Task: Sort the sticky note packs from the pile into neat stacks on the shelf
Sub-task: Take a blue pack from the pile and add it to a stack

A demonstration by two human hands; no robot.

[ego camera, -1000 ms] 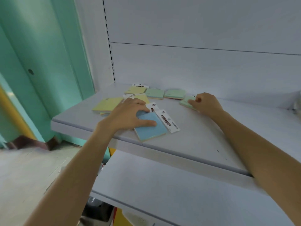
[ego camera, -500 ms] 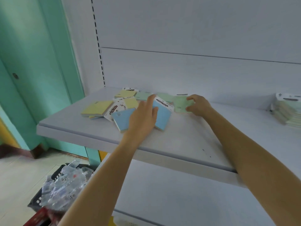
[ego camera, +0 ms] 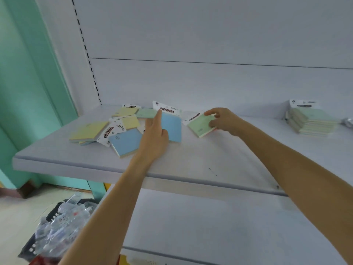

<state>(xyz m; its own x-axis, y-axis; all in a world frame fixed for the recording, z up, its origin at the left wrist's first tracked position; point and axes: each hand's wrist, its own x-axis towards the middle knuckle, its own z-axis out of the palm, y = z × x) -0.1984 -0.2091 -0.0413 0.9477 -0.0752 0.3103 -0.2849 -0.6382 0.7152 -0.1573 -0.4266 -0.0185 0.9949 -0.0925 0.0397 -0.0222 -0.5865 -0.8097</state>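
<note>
A loose pile of sticky note packs in yellow, green and blue lies at the left of the white shelf. My left hand grips a blue pack, tilted up off the shelf with its white header card on top. A second blue pack lies flat just left of that hand. My right hand holds a green pack, raised at an angle. A neat stack of packs stands at the far right of the shelf.
The shelf's white back panel rises behind the packs, with a slotted upright at the left. A lower shelf juts out beneath. On the floor at the lower left sits a dark basket of clear-wrapped items. A teal wall stands at the left.
My left hand has lifted a blue pack from the pile and tilted it upright. My right hand has raised the green pack off the shelf. The view has shifted right, and the stack shows.
</note>
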